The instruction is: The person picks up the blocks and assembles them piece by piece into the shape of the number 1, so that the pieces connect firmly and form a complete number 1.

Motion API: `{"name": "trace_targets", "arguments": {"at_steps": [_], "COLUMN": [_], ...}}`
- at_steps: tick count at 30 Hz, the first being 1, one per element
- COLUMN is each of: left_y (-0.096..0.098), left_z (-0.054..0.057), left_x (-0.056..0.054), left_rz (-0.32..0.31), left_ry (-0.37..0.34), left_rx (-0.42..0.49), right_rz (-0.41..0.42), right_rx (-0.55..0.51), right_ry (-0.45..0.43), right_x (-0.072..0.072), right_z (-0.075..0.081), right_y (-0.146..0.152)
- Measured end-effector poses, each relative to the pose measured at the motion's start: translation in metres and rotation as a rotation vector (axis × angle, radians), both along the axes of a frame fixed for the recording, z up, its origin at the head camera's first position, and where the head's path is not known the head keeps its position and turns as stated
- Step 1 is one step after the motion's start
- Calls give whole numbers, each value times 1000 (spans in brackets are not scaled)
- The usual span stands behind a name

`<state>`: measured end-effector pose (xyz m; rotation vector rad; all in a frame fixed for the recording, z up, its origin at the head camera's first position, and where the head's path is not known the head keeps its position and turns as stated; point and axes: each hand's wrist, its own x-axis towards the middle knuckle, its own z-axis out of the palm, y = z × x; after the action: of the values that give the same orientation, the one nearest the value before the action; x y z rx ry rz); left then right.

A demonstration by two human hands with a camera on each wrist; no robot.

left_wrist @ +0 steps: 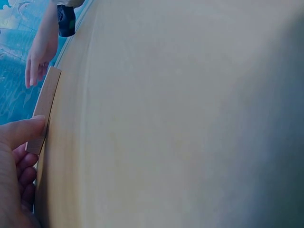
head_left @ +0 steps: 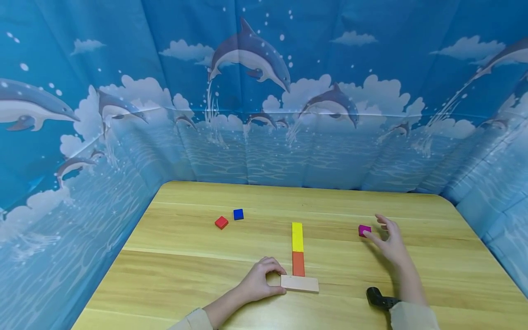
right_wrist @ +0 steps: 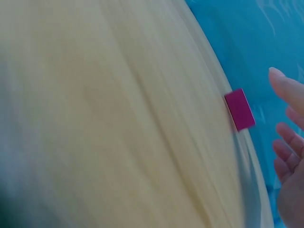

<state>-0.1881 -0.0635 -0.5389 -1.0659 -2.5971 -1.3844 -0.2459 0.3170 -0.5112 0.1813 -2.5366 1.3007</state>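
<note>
My left hand (head_left: 261,280) pinches the left end of a plain wooden block (head_left: 303,283), the thumb on the near side and the fingers on the far side. In the left wrist view the thumb lies across this wooden block (left_wrist: 46,95). An orange block (head_left: 298,264) and a yellow block (head_left: 297,237) run in a line away from its far side. Over at the right, my right hand (head_left: 389,238) is spread beside a magenta block (head_left: 362,229), its thumb overlapping it in the head view. The right wrist view has a gap between that hand (right_wrist: 289,147) and the magenta block (right_wrist: 240,109).
A red block (head_left: 221,222) and a blue block (head_left: 238,214) lie close together at the back left of the wooden table (head_left: 185,256). A black device (head_left: 376,298) is strapped at the right wrist. A dolphin-print curtain (head_left: 272,151) hangs behind and around the table.
</note>
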Motion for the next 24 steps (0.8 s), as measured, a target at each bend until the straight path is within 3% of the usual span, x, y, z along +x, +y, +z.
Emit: {"name": "trace_targets", "arguments": {"at_steps": [12, 24], "left_y": [0, 1], "left_z": [-1, 0], "left_x": [0, -1], "left_rz": [-2, 3], "left_ry": [2, 17], "left_rx": [7, 2], "right_rz": [-4, 4], "right_rx": [35, 118], "right_ry": [-141, -76], "right_x": [2, -3], "right_z": [-8, -12], "right_y": [14, 15]}}
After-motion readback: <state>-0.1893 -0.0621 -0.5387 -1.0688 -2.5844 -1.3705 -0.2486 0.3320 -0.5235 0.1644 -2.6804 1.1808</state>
